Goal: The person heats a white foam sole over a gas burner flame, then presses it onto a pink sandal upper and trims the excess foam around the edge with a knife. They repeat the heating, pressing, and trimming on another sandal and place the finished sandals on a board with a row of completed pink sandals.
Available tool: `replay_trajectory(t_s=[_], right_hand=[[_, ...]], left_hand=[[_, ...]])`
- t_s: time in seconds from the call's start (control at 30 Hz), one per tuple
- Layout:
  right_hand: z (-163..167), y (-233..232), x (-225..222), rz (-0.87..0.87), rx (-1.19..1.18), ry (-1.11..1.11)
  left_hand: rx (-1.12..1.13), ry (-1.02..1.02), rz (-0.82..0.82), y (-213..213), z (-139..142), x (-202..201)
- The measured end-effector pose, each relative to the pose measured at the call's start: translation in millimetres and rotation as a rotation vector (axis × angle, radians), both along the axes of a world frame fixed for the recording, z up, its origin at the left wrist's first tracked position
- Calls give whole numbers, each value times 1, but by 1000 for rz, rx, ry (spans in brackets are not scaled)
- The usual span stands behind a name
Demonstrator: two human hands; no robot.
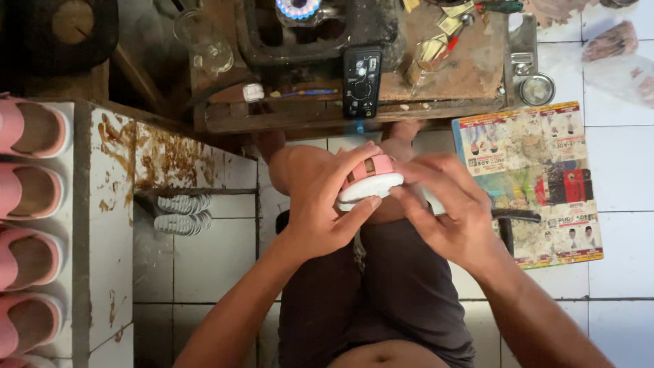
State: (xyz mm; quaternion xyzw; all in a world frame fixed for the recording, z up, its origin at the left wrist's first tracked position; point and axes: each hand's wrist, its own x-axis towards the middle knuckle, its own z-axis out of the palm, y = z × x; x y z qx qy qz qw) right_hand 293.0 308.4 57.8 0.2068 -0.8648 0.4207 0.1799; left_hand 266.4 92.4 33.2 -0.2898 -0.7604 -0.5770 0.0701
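A small pink shoe with a white sole (371, 179) is held over my lap, sole edge toward me. My left hand (327, 201) wraps around its left side, thumb under the sole and fingers over the pink upper. From the right, my right hand (449, 208) presses its fingertips against the white sole edge. Both hands grip the shoe together, just in front of a low wooden workbench (286, 117).
Several pink shoes (30, 184) line a white shelf on the left. Two white soles (182, 213) lie on the tiled floor. The bench carries a black remote-like device (361, 82), a lit burner (298, 8) and small tools. A printed poster (535, 177) lies at right.
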Motion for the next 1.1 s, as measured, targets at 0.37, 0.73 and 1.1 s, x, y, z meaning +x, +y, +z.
replay_trajectory(t_s=[0.37,0.73,1.1], right_hand=[[14,0,-21,159,41,-142],[-30,7,14,-81,-316,-740],[-46,-19,89,60,-626,-1086]], left_hand=[[-19,70,85,9,7,-18],[60,-46,53,7,-11,-3],[499,-627,75,3,-9,72]])
